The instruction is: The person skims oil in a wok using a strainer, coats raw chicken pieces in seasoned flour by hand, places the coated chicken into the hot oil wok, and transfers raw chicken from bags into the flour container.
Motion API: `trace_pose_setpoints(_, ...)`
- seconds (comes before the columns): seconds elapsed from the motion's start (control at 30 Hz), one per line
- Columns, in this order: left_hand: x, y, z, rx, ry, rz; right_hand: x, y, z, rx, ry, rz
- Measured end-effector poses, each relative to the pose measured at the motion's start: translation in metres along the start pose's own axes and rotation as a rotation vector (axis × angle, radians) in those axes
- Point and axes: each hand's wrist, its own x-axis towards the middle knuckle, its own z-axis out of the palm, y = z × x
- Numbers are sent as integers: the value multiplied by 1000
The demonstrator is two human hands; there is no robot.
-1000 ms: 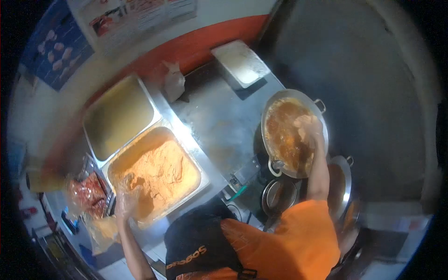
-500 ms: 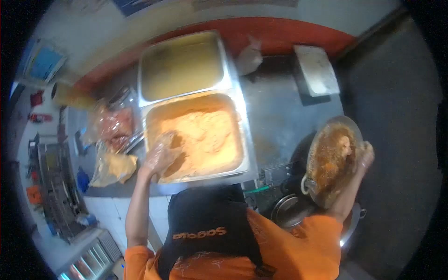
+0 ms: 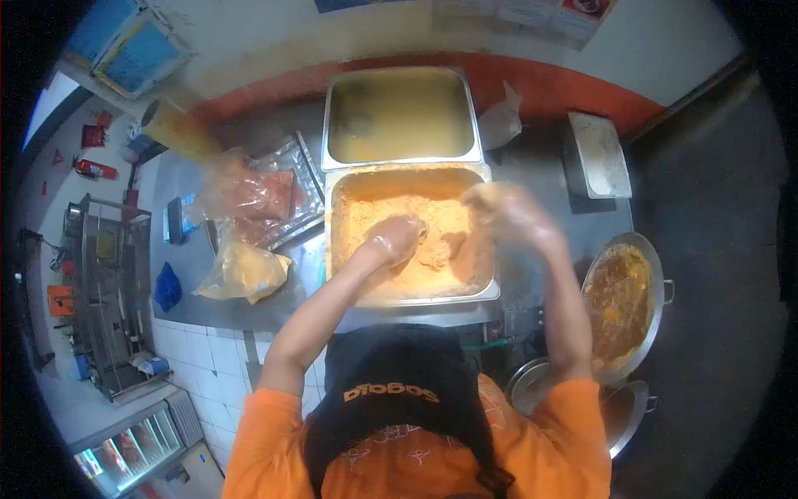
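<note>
A metal pan of orange flour-like coating [image 3: 374, 287] lies in front of me. My left hand [image 3: 397, 239], in a clear glove, is sunk in the coating with its fingers curled at a coated lump; the fingertips are partly hidden. Smeared by motion, my right hand [image 3: 509, 209] is over the pan's right edge, and its fingers cannot be made out. Right behind the coating pan sits a pan of yellowish liquid [image 3: 399, 116]. To the right, a wok of brown bubbling oil [image 3: 617, 308] holds a few orange pieces.
Bagged red meat [image 3: 262, 195] rests on a metal tray at the left, near a bag of pale powder [image 3: 245, 270]. A rectangular metal container [image 3: 600, 158] stands at the back right. Another pan [image 3: 619, 416] is below the wok, and a white bag [image 3: 501, 121] leans at the wall.
My right hand has left the wok and come over to the coating pan. My left hand has moved further into the coating. The view has turned and shifted left.
</note>
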Motion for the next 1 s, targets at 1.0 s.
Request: trace_pose_setpoints(1.0, -79, -35, -75, -1098, 256, 164, 45, -9, 98, 659, -69, 155)
